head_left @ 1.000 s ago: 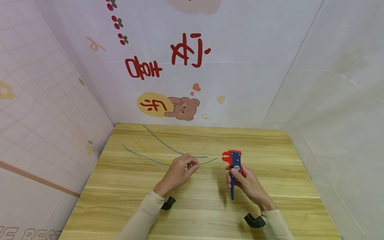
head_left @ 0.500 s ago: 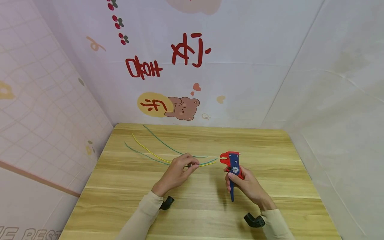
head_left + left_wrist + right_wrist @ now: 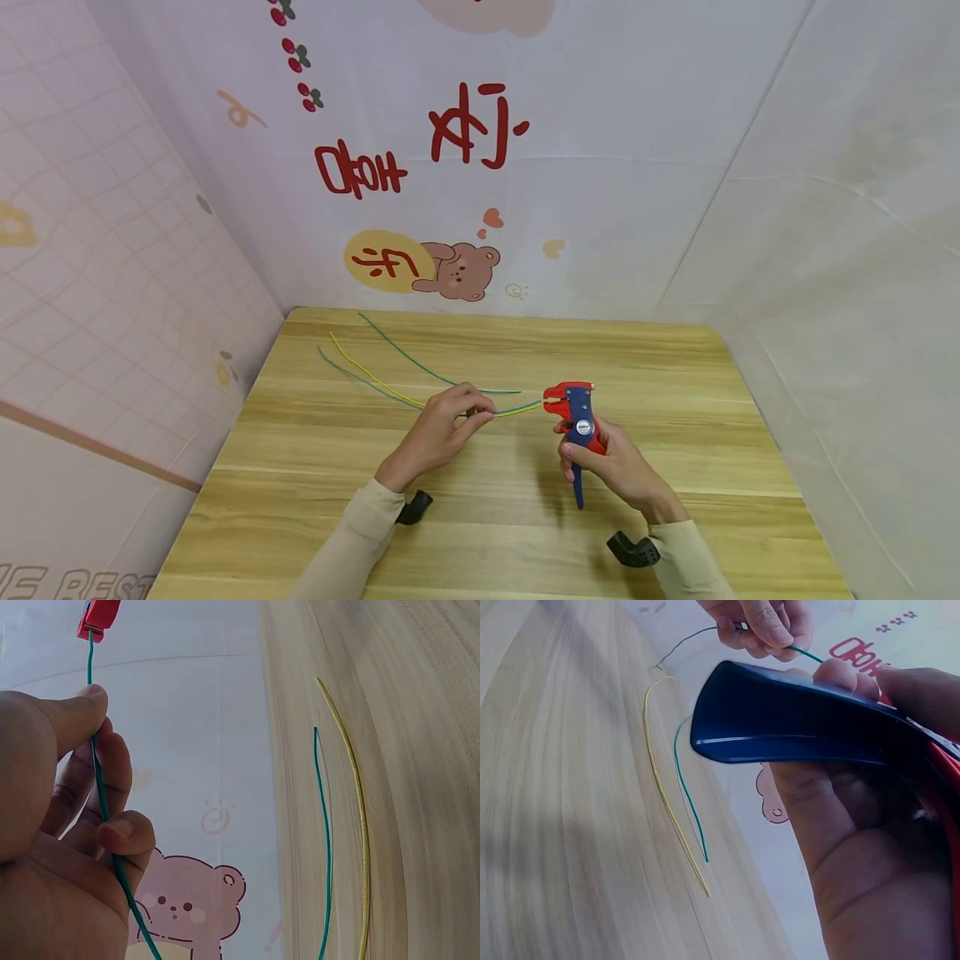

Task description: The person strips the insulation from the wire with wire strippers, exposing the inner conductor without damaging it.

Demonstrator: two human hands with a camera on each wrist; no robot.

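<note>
My left hand pinches a green wire between thumb and fingertips. The wire runs down past the palm, and its short free end reaches up to the red nose of a wire stripper. In the left wrist view that end meets the mouth of the red nose, where its very tip is hidden. Held by my right hand, the stripper stands upright, its blue handle large in the right wrist view. The right thumb lies across the blue body, with the fingers wrapped behind.
A yellow wire and another green wire lie curved on the wooden table. A white printed wall rises at the table's back edge, with more walls at both sides. Each wrist carries a black camera mount.
The stripper has moved left and slightly down, bringing its red mouth to the green wire's end. The held wire's far tail has shifted a little up and right. The left hand barely moved.
</note>
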